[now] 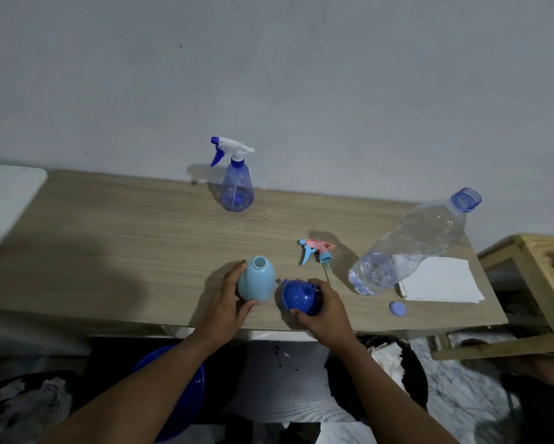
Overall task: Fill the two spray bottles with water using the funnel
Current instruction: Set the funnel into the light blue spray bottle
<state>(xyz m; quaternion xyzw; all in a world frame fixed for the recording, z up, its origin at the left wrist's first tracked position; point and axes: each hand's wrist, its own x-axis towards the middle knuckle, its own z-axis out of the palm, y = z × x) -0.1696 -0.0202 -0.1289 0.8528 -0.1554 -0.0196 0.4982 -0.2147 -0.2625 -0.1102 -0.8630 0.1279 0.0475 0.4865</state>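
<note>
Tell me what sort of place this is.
Probably a room in a home, not a workshop. A wood-grain table stands against a plain painted wall, a wooden side table sits beside it, and a blue basin rests on the floor below.

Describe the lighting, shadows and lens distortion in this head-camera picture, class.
Head view: dim, bluish light; a broad soft shadow darkens the table at left. The clear spray bottle throws a shadow leftward onto the wall. Wide-angle distortion leans the water bottle outward. Both hands look sharp; the floor clutter is murky.
</note>
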